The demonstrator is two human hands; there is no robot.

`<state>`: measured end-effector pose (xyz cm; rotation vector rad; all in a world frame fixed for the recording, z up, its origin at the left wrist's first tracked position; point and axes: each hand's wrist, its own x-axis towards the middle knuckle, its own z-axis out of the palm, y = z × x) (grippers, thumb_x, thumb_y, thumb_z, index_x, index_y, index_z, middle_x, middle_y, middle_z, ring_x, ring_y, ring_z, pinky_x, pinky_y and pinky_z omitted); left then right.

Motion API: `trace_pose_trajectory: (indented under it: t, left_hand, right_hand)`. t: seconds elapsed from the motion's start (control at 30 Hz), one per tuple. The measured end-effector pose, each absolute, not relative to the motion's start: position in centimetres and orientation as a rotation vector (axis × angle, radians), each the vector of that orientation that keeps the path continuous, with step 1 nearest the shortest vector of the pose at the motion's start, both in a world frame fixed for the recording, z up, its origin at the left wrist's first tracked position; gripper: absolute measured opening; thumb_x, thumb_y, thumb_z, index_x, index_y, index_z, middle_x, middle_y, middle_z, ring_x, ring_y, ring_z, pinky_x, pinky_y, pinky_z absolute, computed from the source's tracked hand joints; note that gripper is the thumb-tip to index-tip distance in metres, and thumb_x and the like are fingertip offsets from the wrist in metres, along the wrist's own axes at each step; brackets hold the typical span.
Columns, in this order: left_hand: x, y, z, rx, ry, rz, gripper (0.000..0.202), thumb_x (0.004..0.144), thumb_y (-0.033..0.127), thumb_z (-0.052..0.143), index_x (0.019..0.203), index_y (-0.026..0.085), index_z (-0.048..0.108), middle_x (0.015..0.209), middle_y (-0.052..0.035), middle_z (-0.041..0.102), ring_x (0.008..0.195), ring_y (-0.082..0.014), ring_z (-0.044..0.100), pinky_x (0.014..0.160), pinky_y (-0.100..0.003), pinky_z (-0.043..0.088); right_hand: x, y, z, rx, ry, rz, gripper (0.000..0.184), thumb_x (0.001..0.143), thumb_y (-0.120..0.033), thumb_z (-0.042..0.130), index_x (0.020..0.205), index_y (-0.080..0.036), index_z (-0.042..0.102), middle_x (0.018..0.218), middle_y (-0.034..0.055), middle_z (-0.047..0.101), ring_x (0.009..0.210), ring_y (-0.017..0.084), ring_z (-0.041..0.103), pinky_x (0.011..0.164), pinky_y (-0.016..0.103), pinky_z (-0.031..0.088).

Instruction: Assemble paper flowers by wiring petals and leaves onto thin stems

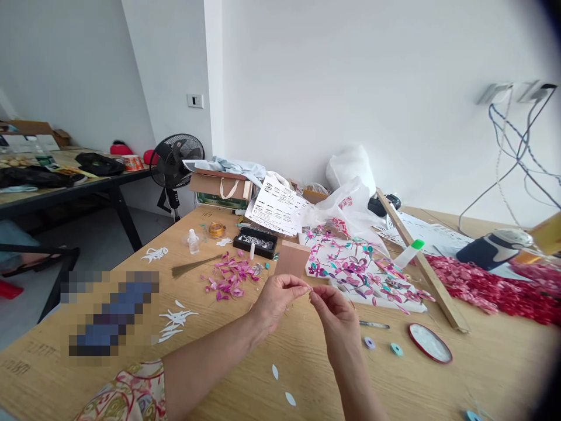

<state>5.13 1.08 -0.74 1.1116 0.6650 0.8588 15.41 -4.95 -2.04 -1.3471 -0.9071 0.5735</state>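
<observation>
My left hand (280,298) and my right hand (336,313) meet over the middle of the table, thumbs and fingertips pinched close together. Something small and pinkish shows between the fingertips, too small to name. Just behind the hands stands a wooden block (293,258). Left of it lies a loose heap of magenta petals (230,275). To the right, a white sheet carries many purple, pink and teal wire-stemmed flowers (350,263). Two white leaf-shaped pieces (275,372) lie on the table below my hands.
A black box (255,241) of small parts and printed sheets (278,204) lie behind. At right are a wooden bar (421,263), thread spools (396,349), a red-rimmed oval dish (430,343) and red-pink material (491,292). White strips (175,321) lie left. A fan (175,164) stands beyond.
</observation>
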Motion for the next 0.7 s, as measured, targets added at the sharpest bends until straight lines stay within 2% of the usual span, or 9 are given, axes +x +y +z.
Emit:
trace_pose_trajectory:
  t: [0.2, 0.37, 0.7]
  left_hand:
    - [5.32, 0.93, -0.85, 1.207, 0.697, 0.852, 0.015, 0.062, 0.025, 0.064, 0.069, 0.013, 0.064, 0.066, 0.0, 0.061, 0.067, -0.0114, 0.052, 0.067, -0.023, 0.038]
    - [5.41, 1.14, -1.04, 1.308, 0.715, 0.835, 0.012, 0.063, 0.024, 0.061, 0.069, 0.013, 0.064, 0.066, 0.0009, 0.061, 0.066, -0.011, 0.052, 0.065, -0.022, 0.038]
    - [5.28, 1.04, -0.7, 1.327, 0.72, 0.862, 0.012, 0.065, 0.025, 0.059, 0.067, 0.013, 0.062, 0.064, 0.0004, 0.059, 0.065, -0.0112, 0.05, 0.065, -0.022, 0.038]
  right_hand:
    - [15.71, -5.08, -1.57, -1.374, -0.918, 0.564, 0.018, 0.064, -0.036, 0.063, 0.062, -0.019, 0.058, 0.056, -0.0016, 0.053, 0.056, 0.013, 0.045, 0.053, 0.026, 0.036]
    - [15.86, -5.14, -2.1, -1.428, -0.913, 0.517, 0.015, 0.065, -0.033, 0.063, 0.061, -0.019, 0.058, 0.055, -0.002, 0.051, 0.055, 0.013, 0.042, 0.054, 0.026, 0.032]
    - [15.05, -5.13, -2.26, -1.353, -0.843, 0.681, 0.023, 0.058, -0.038, 0.066, 0.066, -0.017, 0.062, 0.06, 0.0007, 0.059, 0.059, 0.014, 0.051, 0.056, 0.026, 0.04]
